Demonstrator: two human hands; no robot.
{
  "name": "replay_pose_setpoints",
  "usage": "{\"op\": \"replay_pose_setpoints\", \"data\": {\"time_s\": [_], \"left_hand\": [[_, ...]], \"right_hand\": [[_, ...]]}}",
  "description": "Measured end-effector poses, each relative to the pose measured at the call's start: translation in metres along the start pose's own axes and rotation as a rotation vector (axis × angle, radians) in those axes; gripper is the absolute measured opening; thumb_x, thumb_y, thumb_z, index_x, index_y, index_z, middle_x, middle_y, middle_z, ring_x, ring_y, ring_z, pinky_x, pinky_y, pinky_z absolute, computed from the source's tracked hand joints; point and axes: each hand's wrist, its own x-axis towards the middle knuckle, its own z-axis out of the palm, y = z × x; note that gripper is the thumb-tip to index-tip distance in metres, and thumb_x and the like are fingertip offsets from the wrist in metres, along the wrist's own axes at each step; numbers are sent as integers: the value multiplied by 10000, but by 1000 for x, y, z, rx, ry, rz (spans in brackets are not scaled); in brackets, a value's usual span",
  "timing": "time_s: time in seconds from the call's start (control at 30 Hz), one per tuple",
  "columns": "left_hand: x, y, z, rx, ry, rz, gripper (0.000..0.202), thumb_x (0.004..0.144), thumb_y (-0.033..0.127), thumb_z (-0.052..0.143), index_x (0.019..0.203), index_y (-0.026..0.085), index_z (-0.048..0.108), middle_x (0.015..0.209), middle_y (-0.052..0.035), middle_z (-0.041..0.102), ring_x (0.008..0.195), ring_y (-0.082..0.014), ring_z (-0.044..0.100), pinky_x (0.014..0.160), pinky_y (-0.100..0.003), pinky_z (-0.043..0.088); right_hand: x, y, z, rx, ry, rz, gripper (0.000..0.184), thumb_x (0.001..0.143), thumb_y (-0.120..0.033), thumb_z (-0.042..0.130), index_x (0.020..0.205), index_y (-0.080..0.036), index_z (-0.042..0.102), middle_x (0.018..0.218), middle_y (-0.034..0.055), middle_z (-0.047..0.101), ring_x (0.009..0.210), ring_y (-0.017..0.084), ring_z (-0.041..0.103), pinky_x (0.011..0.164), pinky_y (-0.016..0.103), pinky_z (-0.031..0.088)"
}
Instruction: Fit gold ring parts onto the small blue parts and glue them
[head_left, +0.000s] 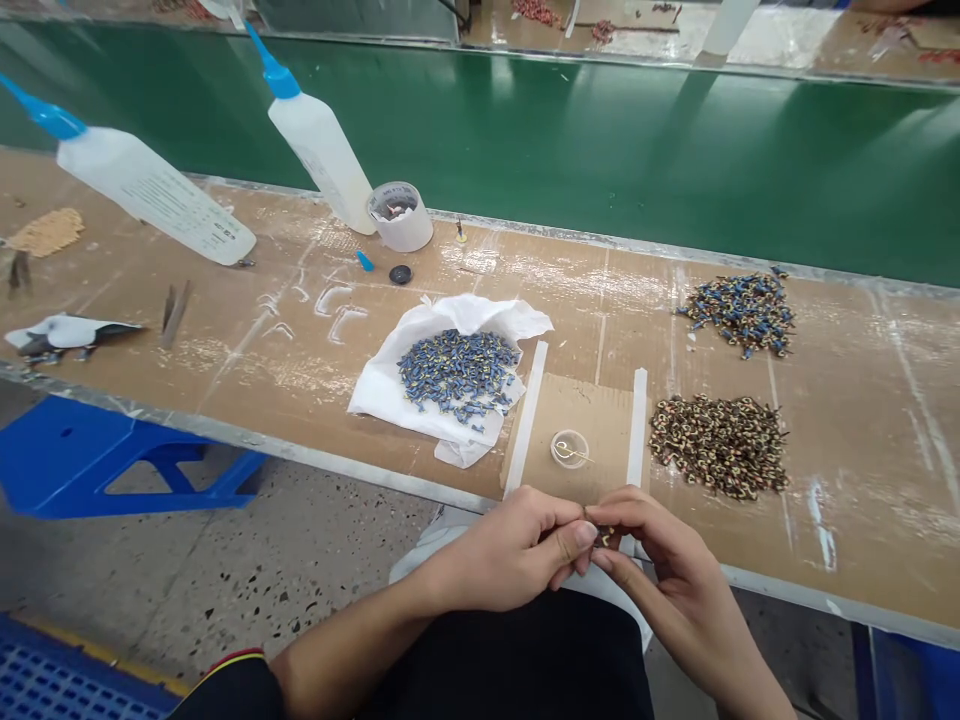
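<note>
My left hand (517, 550) and my right hand (656, 560) meet at the near edge of the bench, fingertips pinched together on a tiny dark and yellow part (602, 537). Just beyond them lies a cardboard pad (581, 415) between two white strips, with a small clear cap (569, 448) on it. A heap of small blue parts (459, 375) rests on white paper to the left. Two more heaps lie to the right: brown and yellow coils (718, 445) near, blue and yellow pieces (741, 310) farther back.
Two squeeze bottles with blue nozzles (321, 145) (146, 185) lean at the back left, beside a tape roll (400, 215). Tweezers (174, 313) lie on the left. A green conveyor belt (637, 140) runs behind the bench. A blue stool (90, 460) stands below left.
</note>
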Motion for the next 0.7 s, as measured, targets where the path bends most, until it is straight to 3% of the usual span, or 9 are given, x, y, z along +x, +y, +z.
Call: {"op": "replay_pose_setpoints", "data": {"time_s": [0.1,0.23,0.33,0.43,0.53,0.63,0.7], "left_hand": [[2,-3,3,-168,-46,-63,556,975,628,398,744,142,538,570,32,466,487,-75,406,492,-192,320],[3,-4,6,-238,-31,-87,618,920,712,424,729,138,552,539,35,461,468,-72,406,474,-186,319],[2,-4,8,-220,-28,-85,641,922,725,394,724,137,555,526,34,464,460,-76,414,471,-186,335],[-2,-2,1,-55,25,-53,590,986,625,359,737,136,576,547,19,507,487,-90,451,504,-197,368],[-9,1,-21,320,325,45,481,1024,457,381,698,155,565,608,1,558,581,-119,508,579,-219,395],[-15,-1,-54,670,772,103,333,1013,378,415,801,182,581,735,-10,611,692,-157,565,652,-245,424],[-18,-7,-74,817,921,132,250,989,367,454,874,196,596,850,-27,650,757,-181,604,698,-265,460]], "right_hand": [[-2,0,0,-45,19,-16,226,926,-175,623,1130,-272,640,922,35,658,801,165,641,714,265,534],[-2,0,5,-123,95,-87,225,921,-151,609,1115,-257,649,823,13,657,720,153,635,652,248,523],[-1,-2,11,-161,128,-130,204,927,-148,592,1098,-239,658,818,26,668,717,162,647,645,258,528],[-2,-1,9,-228,177,-154,163,929,-171,600,1062,-231,672,824,38,689,731,174,664,652,267,532],[1,10,-21,-370,313,-128,126,922,-237,627,1030,-235,693,878,50,720,773,191,685,666,279,527],[19,28,-79,-541,524,-12,206,906,-367,647,1035,-219,712,899,70,746,758,216,695,664,309,522],[40,41,-122,-608,637,102,299,888,-450,638,1010,-192,725,875,92,752,758,235,698,710,339,530]]}}
